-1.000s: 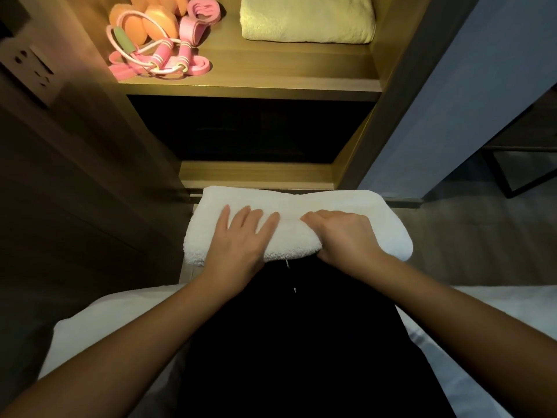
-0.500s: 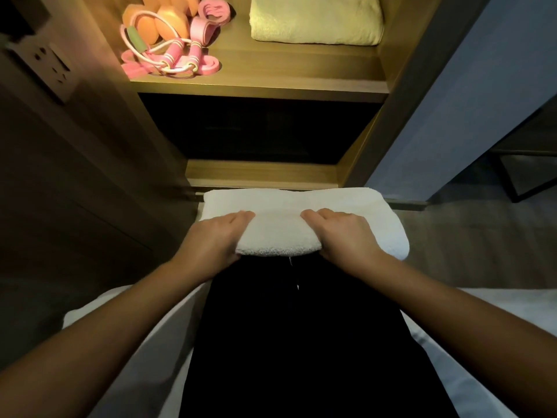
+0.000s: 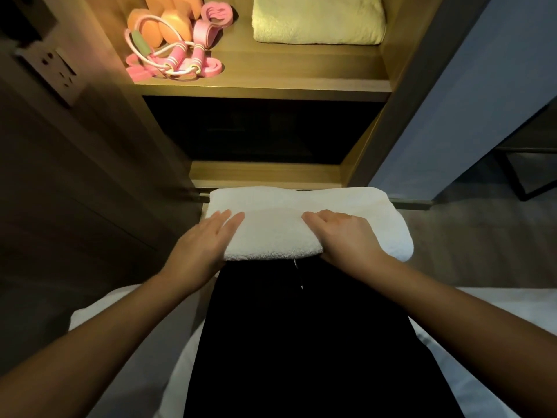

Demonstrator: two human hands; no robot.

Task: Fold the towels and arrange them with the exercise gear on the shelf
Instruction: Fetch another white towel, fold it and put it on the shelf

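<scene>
A folded white towel (image 3: 280, 227) lies across my lap in front of the wooden shelf (image 3: 265, 93). My left hand (image 3: 202, 245) rests with straight fingers on the towel's left end. My right hand (image 3: 346, 236) grips the right end of the towel's upper fold, fingers curved over the top. A folded pale yellow towel (image 3: 316, 22) lies on the lit shelf at the right. Pink exercise bands and handles (image 3: 177, 63) lie tangled at the shelf's left, with orange foam pieces (image 3: 174, 27) behind them.
Below the lit shelf is a dark compartment, then a lower wooden ledge (image 3: 265, 173) just beyond the white towel. A wall socket (image 3: 57, 75) sits on the dark panel at left. White bedding (image 3: 530, 321) lies under me. Dark floor spreads to the right.
My left hand slid from flat on top of the white towel to its left end, curled round it, and now lies there with straight fingers. The right hand stayed in place.
</scene>
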